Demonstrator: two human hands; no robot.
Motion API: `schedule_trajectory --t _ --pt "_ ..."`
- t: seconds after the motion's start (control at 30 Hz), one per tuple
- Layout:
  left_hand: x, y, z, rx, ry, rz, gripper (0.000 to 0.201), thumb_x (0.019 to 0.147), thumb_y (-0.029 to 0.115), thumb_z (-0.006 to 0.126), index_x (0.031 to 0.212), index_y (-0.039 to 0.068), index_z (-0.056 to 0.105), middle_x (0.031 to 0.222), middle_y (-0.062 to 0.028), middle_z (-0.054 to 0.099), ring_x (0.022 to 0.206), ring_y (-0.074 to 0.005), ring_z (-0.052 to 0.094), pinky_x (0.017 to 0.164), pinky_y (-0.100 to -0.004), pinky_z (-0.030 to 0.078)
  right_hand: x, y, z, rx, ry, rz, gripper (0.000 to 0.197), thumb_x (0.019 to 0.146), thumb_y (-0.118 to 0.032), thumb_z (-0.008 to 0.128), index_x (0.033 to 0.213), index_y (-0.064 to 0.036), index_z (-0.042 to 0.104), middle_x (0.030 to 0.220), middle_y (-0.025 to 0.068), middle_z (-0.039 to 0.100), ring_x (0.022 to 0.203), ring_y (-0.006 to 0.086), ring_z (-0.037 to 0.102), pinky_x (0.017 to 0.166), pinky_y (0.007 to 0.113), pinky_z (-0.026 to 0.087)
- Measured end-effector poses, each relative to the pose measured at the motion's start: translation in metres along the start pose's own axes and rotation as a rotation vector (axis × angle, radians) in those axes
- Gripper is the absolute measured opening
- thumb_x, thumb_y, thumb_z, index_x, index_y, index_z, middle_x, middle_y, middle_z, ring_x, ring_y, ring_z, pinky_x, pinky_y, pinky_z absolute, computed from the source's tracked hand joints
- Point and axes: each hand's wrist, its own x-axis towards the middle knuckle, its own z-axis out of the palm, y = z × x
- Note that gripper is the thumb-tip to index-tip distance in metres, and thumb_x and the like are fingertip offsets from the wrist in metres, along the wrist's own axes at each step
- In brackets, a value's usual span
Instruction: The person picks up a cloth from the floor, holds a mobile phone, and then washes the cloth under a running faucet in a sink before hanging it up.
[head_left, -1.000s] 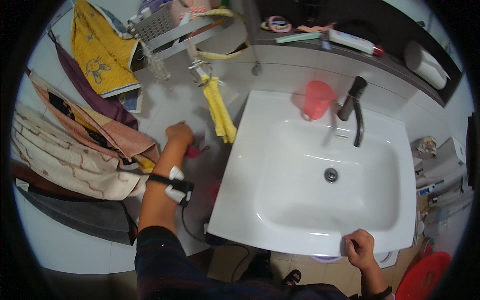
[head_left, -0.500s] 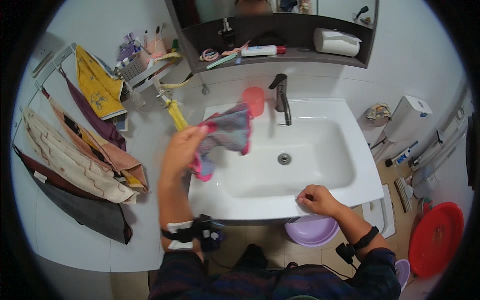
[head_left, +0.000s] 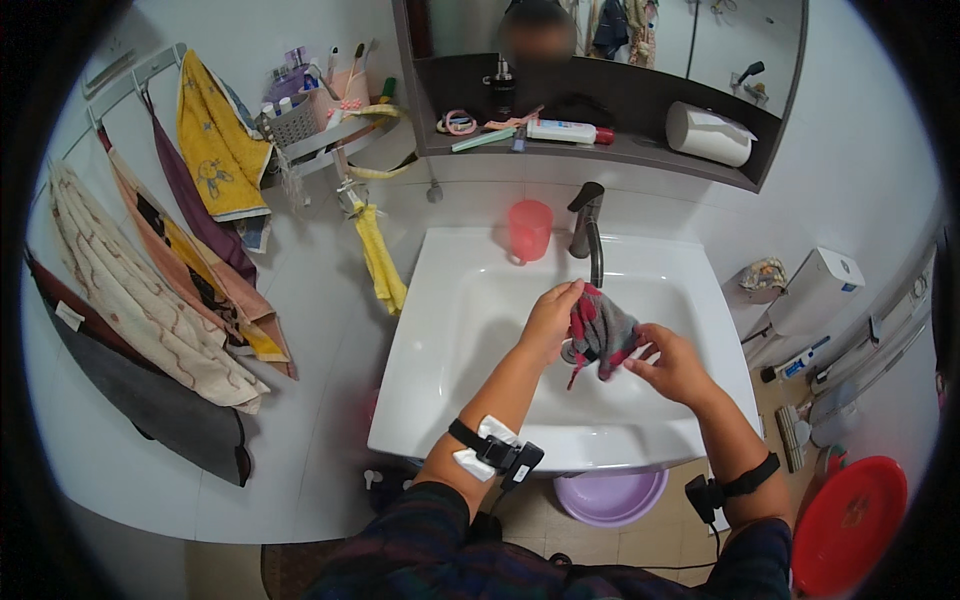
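A grey cloth with pink-red edging (head_left: 606,335) hangs bunched over the white sink basin (head_left: 480,350), just below the dark faucet (head_left: 590,225). My left hand (head_left: 552,320) pinches its upper left corner. At the cloth's lower right edge, the thumb and fingers of my right hand (head_left: 668,360) close on the fabric. The drain behind the cloth is mostly hidden. On the back rim of the sink, left of the faucet, stands a pink translucent cup (head_left: 529,231).
A yellow cloth (head_left: 378,262) hangs on the wall left of the sink, near several towels (head_left: 160,285). Above runs a mirror shelf (head_left: 640,155) with a toothpaste tube and paper roll. Purple (head_left: 612,497) and red (head_left: 850,525) plastic basins stand below.
The cloth has moved from the sink's left side to over the basin. My right hand has left the front rim and taken hold of the cloth. The view has shifted.
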Motion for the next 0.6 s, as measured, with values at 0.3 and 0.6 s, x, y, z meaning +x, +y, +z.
schedule_trajectory --t 0.3,0.6 --pt "0.007 0.053 -0.03 -0.15 0.011 0.325 0.022 0.098 0.024 0.053 0.1 0.004 0.062 0.095 -0.0041 0.064 0.088 -0.0122 0.061 0.08 -0.0283 0.049 0.08 -0.04 0.083 0.793 0.068 0.151 0.055 0.082 -0.001 0.065 0.131 0.003 0.041 0.116 0.0128 0.059 0.105 0.0198 0.058 0.096 0.032 0.044" --pt "0.005 0.024 -0.145 0.042 0.67 0.369 0.033 0.091 0.021 0.058 0.115 0.002 0.049 0.11 -0.0087 0.055 0.101 -0.0196 0.054 0.081 -0.0346 0.047 0.189 -0.065 0.121 1.071 0.007 0.164 0.026 0.09 -0.01 0.05 0.112 0.003 0.056 0.091 0.0068 0.062 0.076 0.0125 0.058 0.068 0.026 0.048"
